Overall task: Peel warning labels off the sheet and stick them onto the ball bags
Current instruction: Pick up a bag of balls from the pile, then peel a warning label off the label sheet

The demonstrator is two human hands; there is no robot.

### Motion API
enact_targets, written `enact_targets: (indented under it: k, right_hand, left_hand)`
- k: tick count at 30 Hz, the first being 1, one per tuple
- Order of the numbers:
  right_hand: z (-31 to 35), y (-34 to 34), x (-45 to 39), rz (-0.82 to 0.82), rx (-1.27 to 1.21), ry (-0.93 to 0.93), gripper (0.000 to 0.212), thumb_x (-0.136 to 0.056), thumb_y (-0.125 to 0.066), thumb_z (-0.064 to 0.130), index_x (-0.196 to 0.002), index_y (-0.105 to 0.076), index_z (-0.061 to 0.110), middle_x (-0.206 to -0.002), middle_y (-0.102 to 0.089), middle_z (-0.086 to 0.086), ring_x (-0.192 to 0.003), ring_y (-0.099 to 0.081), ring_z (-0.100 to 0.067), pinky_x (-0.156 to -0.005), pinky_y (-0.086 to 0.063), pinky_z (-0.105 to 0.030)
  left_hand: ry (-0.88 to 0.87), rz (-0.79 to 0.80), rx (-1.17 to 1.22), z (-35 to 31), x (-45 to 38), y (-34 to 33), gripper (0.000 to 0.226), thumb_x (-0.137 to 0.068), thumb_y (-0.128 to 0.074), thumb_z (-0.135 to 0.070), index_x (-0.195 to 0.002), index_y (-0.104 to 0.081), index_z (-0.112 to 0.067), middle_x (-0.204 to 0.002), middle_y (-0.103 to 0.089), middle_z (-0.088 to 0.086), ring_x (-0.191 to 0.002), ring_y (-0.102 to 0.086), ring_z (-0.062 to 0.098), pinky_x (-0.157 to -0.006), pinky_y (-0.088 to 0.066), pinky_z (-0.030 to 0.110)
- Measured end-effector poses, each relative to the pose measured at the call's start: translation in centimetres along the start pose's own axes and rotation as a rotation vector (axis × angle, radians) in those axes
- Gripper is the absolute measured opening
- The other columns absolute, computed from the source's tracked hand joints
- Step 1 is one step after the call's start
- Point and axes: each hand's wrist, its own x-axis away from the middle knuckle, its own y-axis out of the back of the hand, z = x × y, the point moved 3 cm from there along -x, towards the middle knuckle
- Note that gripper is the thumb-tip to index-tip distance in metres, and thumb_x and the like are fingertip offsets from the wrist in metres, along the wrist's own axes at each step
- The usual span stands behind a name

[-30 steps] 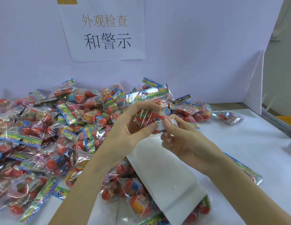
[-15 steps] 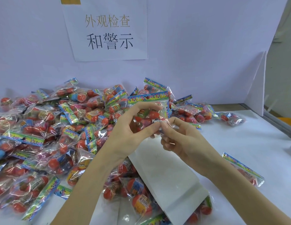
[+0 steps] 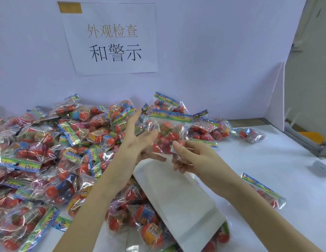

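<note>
Right hand (image 3: 193, 157) pinches ball bag (image 3: 169, 131) at 6 o'clock corner; bag runs up toward 12; left hand (image 3: 138, 142) loose, fingers spread, alongside at 9.

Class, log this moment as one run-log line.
left hand: open, fingers straight beside bag | right hand: pinches ball bag | label sheet: on table under hands

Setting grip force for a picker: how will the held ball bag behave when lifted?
The bag looks floppy: its clear film crinkles. Glossy film may slip, so the right hand pinches a corner. The round balls inside could shift.
</note>
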Motion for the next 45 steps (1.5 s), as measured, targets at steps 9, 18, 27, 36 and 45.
enact_targets:
  k: [9, 18, 27, 36, 45]
  right_hand:
    - [4.8, 6.3, 0.0, -0.2, -0.709, 0.374, 0.037, -0.093, -0.059, 0.054, -0.127, -0.056, 0.039, -0.132, -0.072, -0.004, -0.109, -0.071, -0.021, -0.072, -0.056, -0.024]
    - [0.4, 4.2, -0.6, -0.277, 1.004, 0.054, 0.021, -0.106, -0.056, 0.023, -0.122, -0.068, 0.016, -0.117, -0.069, -0.004, -0.109, -0.063, -0.018, -0.097, -0.049, -0.035]
    - [-3.3, 4.8, 0.9, -0.01, 1.497, -0.817, 0.073, -0.098, -0.032, -0.005, -0.165, -0.005, 0.01, -0.169, 0.016, -0.025, -0.152, 0.01, -0.061, -0.117, -0.02, -0.075]
    - [-1.9, 3.1, -0.4, -0.012, 1.321, -0.352, 0.057, -0.099, -0.046, -0.004, -0.152, -0.033, 0.009, -0.167, 0.015, -0.032, -0.156, -0.015, -0.046, -0.115, -0.032, -0.046]
    - [-2.9, 3.7, 0.5, -0.147, 1.499, -0.708, 0.072, -0.1, -0.046, 0.0, -0.162, -0.012, 0.014, -0.167, 0.015, -0.032, -0.152, 0.009, -0.06, -0.117, -0.022, -0.072]
  left_hand:
    - [-0.002, -0.185, -0.164, 0.0, 0.1, 1.2, 0.034, -0.108, -0.048, -0.039, -0.136, -0.052, -0.02, -0.116, -0.068, 0.018, -0.08, -0.075, 0.027, -0.057, -0.061, 0.031]
    - [0.035, -0.127, -0.287, 0.1, 0.4, 0.9, 0.035, -0.11, -0.048, -0.031, -0.106, -0.075, -0.009, -0.109, -0.073, 0.009, -0.079, -0.073, 0.025, -0.06, -0.059, 0.028]
    - [0.018, -0.114, -0.344, 0.3, 0.2, 0.8, 0.036, -0.11, -0.049, -0.031, -0.098, -0.077, -0.011, -0.1, -0.076, -0.006, -0.076, -0.072, 0.018, -0.06, -0.059, 0.025]
    - [0.004, -0.127, -0.404, 0.4, 0.0, 1.0, 0.034, -0.109, -0.051, -0.031, -0.097, -0.077, -0.013, -0.099, -0.076, -0.007, -0.076, -0.074, 0.017, -0.06, -0.061, 0.026]
    - [-0.001, -0.124, -0.412, 0.1, 0.0, 1.0, 0.033, -0.109, -0.051, -0.028, -0.097, -0.077, -0.011, -0.098, -0.076, -0.007, -0.075, -0.073, 0.017, -0.06, -0.062, 0.028]
